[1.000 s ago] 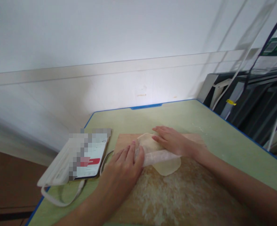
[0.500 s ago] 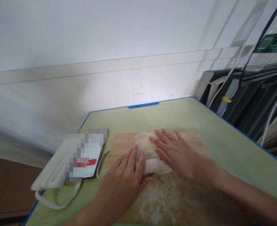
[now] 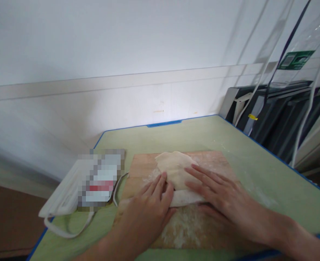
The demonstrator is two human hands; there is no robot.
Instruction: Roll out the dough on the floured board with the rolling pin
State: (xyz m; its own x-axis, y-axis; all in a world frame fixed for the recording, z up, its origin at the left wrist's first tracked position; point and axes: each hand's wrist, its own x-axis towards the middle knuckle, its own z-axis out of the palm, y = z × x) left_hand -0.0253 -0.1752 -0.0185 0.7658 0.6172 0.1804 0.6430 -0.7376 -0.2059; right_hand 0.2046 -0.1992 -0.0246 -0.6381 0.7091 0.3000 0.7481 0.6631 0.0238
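A thin, pale sheet of dough (image 3: 177,163) lies on a wooden board (image 3: 143,163) dusted with flour. Across the near part of the dough runs a pale, floury cylinder that looks like a rolling pin (image 3: 187,198); what seems to be its end shows left of my left hand. My left hand (image 3: 151,204) is closed over the left part of the pin, with its thumb on the near side. My right hand (image 3: 222,194) covers the right part, fingertips reaching over the dough's right edge and thumb tucked near me. The hands hide both outer lengths of the pin.
The board rests on a green table (image 3: 198,134) with blue edging against a white wall. At left lie a white strapped case (image 3: 64,188) and a phone-like item (image 3: 102,181), partly blurred out. Dark panels (image 3: 282,112), a clear bottle (image 3: 295,61) and hanging cords stand at right.
My right hand has come back toward me from the dough sheet onto the right part of the pin. My left hand has shifted slightly right and nearer. The view has moved slightly.
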